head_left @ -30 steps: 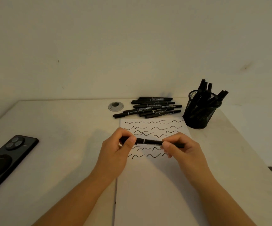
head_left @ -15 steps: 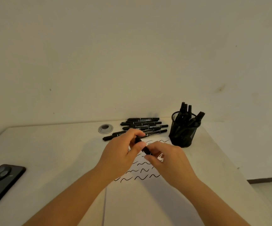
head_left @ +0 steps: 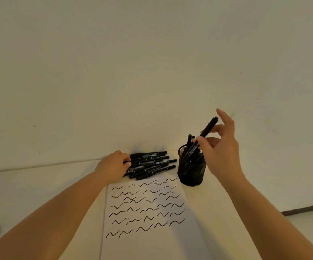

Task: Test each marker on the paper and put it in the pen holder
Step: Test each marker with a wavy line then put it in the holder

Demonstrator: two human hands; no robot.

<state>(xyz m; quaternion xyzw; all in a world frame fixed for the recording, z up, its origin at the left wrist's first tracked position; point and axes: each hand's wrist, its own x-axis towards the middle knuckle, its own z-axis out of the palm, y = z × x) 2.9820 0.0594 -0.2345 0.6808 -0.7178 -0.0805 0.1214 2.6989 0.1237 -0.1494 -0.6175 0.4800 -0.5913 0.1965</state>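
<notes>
While the left hand [head_left: 114, 167] curls onto the near end of the loose heap of black felt markers [head_left: 151, 164], seemingly pinching one, though its fingertips are hidden, a careless tug could roll the rest across the squiggle-covered white paper sheet [head_left: 148, 212]. Over to the right hand [head_left: 220, 147]: thumb and forefinger pinch a slim black marker [head_left: 201, 136], tip slanting into the black mesh pen holder [head_left: 191, 170]. Snag the rim and that holder tips. Pale tabletop [head_left: 39, 184], bare cream wall [head_left: 151, 62] behind.
</notes>
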